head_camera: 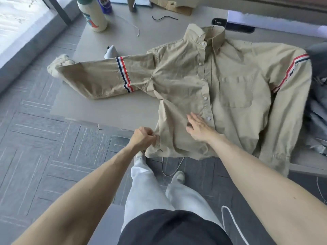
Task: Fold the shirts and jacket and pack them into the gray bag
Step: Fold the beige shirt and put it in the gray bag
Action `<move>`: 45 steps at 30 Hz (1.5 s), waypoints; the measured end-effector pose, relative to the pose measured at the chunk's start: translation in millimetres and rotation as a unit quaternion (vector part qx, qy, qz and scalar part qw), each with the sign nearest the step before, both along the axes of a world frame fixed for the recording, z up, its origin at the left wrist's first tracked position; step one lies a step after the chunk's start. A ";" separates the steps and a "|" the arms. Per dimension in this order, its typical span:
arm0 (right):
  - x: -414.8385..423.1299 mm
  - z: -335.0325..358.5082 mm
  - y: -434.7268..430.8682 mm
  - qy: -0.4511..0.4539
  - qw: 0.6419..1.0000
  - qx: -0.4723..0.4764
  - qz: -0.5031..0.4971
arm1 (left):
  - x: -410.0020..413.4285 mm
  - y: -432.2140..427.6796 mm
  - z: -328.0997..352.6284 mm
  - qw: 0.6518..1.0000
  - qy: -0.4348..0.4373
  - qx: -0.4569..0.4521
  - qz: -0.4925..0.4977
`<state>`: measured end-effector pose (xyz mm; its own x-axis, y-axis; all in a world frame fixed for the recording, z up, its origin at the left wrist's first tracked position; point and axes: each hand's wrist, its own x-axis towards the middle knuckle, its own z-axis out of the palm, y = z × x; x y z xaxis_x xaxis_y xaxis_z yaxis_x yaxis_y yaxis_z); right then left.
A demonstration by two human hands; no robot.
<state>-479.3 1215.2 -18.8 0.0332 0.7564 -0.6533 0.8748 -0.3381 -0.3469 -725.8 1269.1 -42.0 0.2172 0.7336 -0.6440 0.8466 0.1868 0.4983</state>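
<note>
Left hand [142, 137] fisted, pinching shirt [230, 89] hem; right hand [198, 127] flat on front.

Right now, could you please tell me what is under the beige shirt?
The shirt lies on the gray table. A white cord hangs out below its hem. Anything else beneath it is covered.

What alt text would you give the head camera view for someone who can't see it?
A beige button-up shirt with red, white and navy sleeve stripes lies front-up on a gray table, sleeves spread. The person's left hand grips its lower edge while the right hand rests flat on its front. Gray fabric lies at the right.
</note>
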 end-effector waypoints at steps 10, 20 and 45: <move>22.6 4.3 0.9 0.057 0.992 0.092 -0.066 | -6.0 -55.4 -15.0 0.985 0.011 0.064 0.157; 55.9 1.2 -11.2 0.021 0.944 0.084 -0.319 | -2.5 -83.4 -32.5 0.987 0.048 0.054 0.141; -4.7 -13.6 10.0 -0.041 0.982 0.164 0.083 | 22.2 -75.4 -67.6 0.946 -0.057 0.190 0.256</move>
<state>-484.0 1225.2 -32.4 -0.0668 0.9248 -0.3744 0.9380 -0.0697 -0.3396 -703.6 1193.6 -109.6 -0.1776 0.9350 -0.3070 0.6298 0.3477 0.6946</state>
